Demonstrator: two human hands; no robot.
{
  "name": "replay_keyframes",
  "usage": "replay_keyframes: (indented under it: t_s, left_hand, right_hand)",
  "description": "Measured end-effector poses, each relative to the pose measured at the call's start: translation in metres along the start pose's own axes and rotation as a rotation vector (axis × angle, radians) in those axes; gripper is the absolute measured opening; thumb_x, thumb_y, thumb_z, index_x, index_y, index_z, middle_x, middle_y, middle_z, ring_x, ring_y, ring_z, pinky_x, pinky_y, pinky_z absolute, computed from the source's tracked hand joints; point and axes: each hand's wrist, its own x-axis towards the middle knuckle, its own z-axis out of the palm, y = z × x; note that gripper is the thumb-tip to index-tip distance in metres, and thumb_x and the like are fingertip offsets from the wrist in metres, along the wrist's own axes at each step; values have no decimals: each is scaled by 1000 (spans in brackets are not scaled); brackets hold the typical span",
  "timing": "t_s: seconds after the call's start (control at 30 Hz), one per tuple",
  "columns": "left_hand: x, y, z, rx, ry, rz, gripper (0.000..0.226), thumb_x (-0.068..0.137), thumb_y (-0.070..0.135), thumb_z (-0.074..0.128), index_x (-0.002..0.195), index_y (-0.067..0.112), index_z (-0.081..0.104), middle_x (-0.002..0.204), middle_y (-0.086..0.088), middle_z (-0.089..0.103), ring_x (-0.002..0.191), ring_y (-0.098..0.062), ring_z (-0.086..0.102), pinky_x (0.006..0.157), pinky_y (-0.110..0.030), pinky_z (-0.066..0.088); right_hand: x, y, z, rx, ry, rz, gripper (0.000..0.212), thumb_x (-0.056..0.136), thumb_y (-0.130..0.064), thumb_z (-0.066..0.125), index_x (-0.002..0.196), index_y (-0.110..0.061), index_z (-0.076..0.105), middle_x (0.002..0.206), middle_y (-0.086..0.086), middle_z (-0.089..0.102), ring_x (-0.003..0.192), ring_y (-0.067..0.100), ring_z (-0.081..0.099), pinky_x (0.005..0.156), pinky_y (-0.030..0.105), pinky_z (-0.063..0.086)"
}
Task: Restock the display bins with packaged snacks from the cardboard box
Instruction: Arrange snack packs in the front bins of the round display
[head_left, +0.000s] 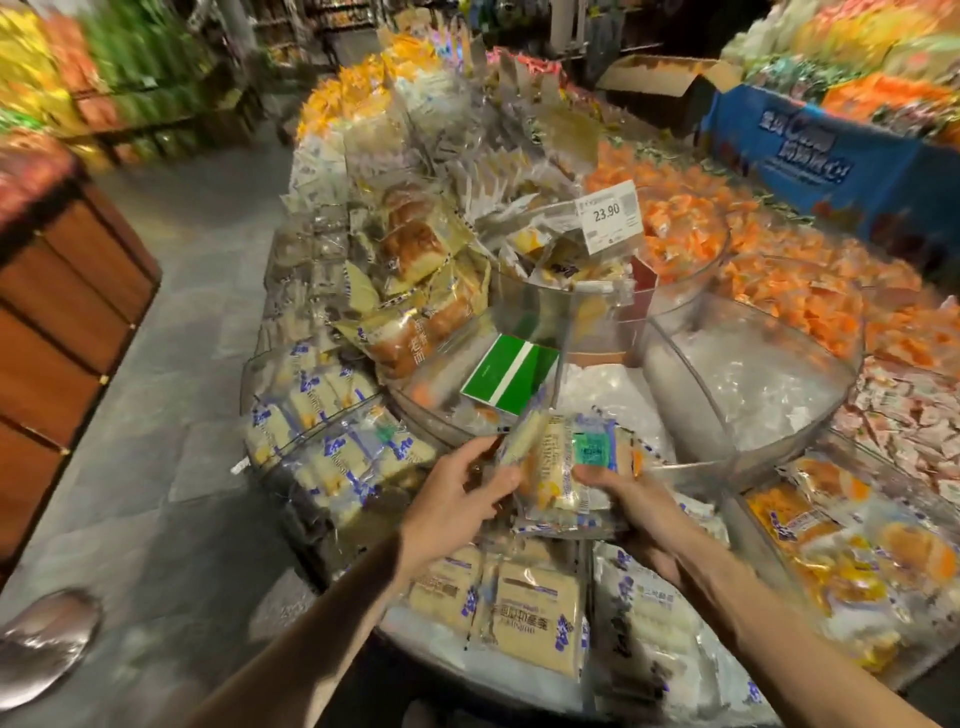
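My left hand (462, 493) and my right hand (631, 506) hold a small stack of clear-wrapped pale cake snack packs (563, 470) between them, above the near display bins. The left hand pinches the stack's left edge and the right hand grips it from below and the right. Beneath the hands, a clear bin (415, 631) holds flat pale snack packs with blue print. An open cardboard box (662, 78) stands far back, at the upper right.
Clear curved bins ring the display: blue-printed cakes (332, 441) to the left, bread rolls (410, 249) behind, an almost bare bin (753, 384) right, orange packs (691, 228) beyond. A price tag (608, 214) reads 23.90. A wooden crate (67, 312) flanks the grey aisle floor (182, 364).
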Motion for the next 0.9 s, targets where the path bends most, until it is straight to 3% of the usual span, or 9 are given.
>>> replay_keyframes:
  t_s: [0.07, 0.17, 0.27, 0.37, 0.5, 0.63, 0.7, 0.8, 0.9]
  left_hand:
    - [2, -14, -27, -67, 66, 7, 28, 98, 31, 58, 123, 41, 49, 119, 11, 63, 96, -2, 66, 83, -24, 57]
    - [16, -35, -78, -213, 139, 29, 11, 104, 19, 48, 112, 26, 52, 87, 5, 68, 63, -8, 60, 68, -28, 52]
    - [44, -65, -144, -218, 129, -74, 9, 102, 20, 52, 105, 14, 58, 71, 4, 64, 57, -8, 58, 74, -37, 51]
    - [74, -91, -211, -200, 70, -216, 2, 100, 23, 57, 99, 22, 58, 96, 1, 63, 76, -14, 61, 70, -36, 52]
    - [105, -122, -268, 200, -236, -304, 22, 103, 32, 53, 123, 22, 53, 102, 10, 54, 83, -8, 56, 63, -16, 46]
    - [134, -137, -264, 424, -439, -194, 28, 102, 28, 54, 119, 7, 60, 116, -6, 65, 99, -13, 58, 73, -18, 48]
    - [145, -142, -241, 483, -434, -114, 27, 100, 34, 57, 114, 12, 63, 115, -4, 66, 105, -15, 59, 87, -32, 50]
    - [163, -133, -229, 688, -238, 71, 39, 99, 42, 54, 134, 24, 56, 123, 1, 64, 111, -19, 60, 91, -34, 49]
    - [191, -126, -243, 849, -204, 192, 38, 104, 17, 46, 141, 24, 52, 137, 1, 56, 117, -20, 57, 97, -37, 48]
  right_hand:
    - [10, 4, 21, -56, -11, 36, 96, 61, -24, 94, 142, -7, 44, 118, 15, 72, 101, 28, 73, 74, 38, 62]
    - [27, 5, 51, -198, 45, 10, 47, 84, -17, 77, 122, 0, 56, 74, 5, 76, 49, 9, 67, 47, 19, 52]
    - [52, 16, 75, -365, 144, 1, 75, 64, -43, 88, 125, -10, 60, 94, 7, 78, 82, 38, 70, 83, 45, 57]
    - [72, 34, 103, -305, 226, -10, 79, 59, -41, 89, 127, -14, 59, 105, 16, 75, 93, 46, 67, 82, 49, 58]
    - [79, 50, 136, -244, 355, 29, 86, 59, -37, 89, 125, 4, 53, 64, 13, 63, 41, 17, 52, 38, 23, 44]
    - [78, 58, 162, -137, 390, -19, 75, 57, -30, 94, 114, 2, 58, 69, 7, 70, 50, 17, 62, 42, 22, 51]
    - [75, 59, 171, -100, 410, -24, 36, 80, -10, 78, 108, 1, 60, 65, -1, 73, 51, 10, 67, 44, 20, 52]
    - [72, 60, 177, -81, 442, -3, 40, 79, -5, 78, 113, 7, 59, 73, 4, 76, 58, 14, 70, 48, 24, 56]
    - [67, 63, 184, -60, 481, 17, 39, 75, -1, 79, 106, 8, 57, 62, 2, 72, 50, 10, 66, 44, 20, 52]
